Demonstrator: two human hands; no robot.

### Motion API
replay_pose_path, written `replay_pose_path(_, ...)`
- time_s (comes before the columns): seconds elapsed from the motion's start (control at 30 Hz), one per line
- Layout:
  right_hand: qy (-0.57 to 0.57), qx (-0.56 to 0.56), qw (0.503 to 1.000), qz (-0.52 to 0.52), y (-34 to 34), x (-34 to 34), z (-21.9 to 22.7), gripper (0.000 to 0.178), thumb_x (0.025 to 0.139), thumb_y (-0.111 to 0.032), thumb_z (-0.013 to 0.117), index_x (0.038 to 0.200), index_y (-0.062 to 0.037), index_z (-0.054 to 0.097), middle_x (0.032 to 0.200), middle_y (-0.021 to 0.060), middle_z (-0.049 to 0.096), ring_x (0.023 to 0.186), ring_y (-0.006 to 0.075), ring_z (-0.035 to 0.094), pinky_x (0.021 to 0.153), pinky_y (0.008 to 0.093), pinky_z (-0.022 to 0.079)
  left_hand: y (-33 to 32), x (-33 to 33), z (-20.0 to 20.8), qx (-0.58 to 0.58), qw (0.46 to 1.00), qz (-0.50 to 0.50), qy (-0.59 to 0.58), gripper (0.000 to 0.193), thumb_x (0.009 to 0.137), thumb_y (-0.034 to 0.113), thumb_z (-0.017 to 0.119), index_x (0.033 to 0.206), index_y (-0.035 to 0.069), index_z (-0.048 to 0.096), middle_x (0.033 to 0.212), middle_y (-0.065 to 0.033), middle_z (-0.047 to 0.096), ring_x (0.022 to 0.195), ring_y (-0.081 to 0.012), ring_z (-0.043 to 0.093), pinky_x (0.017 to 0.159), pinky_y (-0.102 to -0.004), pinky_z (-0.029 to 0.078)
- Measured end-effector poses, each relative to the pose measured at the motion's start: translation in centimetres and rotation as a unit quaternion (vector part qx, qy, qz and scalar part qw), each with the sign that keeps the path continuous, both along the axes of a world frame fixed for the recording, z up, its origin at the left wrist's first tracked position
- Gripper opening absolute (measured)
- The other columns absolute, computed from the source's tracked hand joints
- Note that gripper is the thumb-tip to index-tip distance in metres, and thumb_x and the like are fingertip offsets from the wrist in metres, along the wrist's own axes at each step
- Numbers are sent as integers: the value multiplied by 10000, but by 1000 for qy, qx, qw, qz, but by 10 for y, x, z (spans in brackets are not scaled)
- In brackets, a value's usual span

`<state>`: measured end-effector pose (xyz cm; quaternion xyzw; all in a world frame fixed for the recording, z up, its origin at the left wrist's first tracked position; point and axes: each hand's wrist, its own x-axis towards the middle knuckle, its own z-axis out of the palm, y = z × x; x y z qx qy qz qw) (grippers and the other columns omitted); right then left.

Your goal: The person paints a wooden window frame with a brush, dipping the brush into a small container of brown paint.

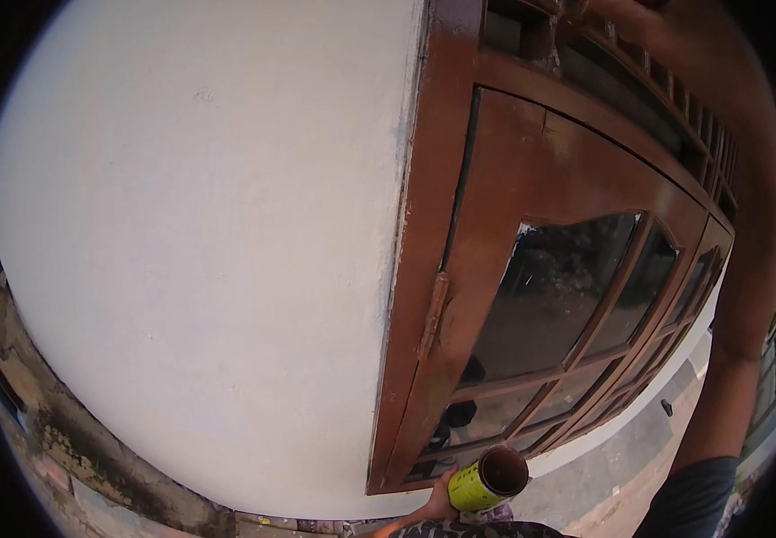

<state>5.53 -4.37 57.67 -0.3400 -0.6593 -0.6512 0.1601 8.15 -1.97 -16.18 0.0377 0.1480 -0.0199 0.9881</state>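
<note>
My left hand point(440, 501) is wrapped round a yellow-green paint can point(472, 490) at the lower middle. The can is tilted, its open top showing a brown inside. Up at the top right, my right hand point(643, 20) is raised to the slatted upper part of the brown wooden window frame point(443, 67). Its fingers look closed, but the picture's edge cuts them off and I cannot make out what they hold. Below it is a brown window shutter point(518, 166) with dark glass panes point(554, 296) and a hinge point(435, 305) on its left side.
A white wall point(199, 251) fills the left, meeting the frame along a rough edge. Weathered stone or brick edging point(119, 466) runs along the wall's foot. Grey paving point(616, 466) lies at the lower right, with a small dark object point(667, 407) on it.
</note>
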Motion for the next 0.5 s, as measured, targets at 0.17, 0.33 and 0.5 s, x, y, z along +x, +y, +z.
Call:
replay_pose_path(0.17,-29,-48,998,-8,10,11,-1,275,772,53,645,668,-29,404,587,59,434,521,120,468,502,292,361,0,-1,-3,1,999,19,25,576,963,596,440,1262,146,639,1266,-94,671,1220,-329,577,1079,-511,381)
replay_pose_path(0.33,34,14,999,30,3,18,-3,306,796,44,653,667,-56,394,574,36,408,520,109,413,503,300,334,5,-12,3,-42,995,-15,-84,571,974,589,422,1260,145,638,1270,-91,668,1218,-329,578,1078,-511,385)
replay_pose_path(0.5,20,-121,992,14,18,32,11,286,795,7,667,686,-38,406,579,50,402,499,128,381,487,312,315,5,-28,35,-70,988,-38,-130,565,984,581,408,1268,145,630,1282,-88,661,1225,-326,573,1081,-511,382)
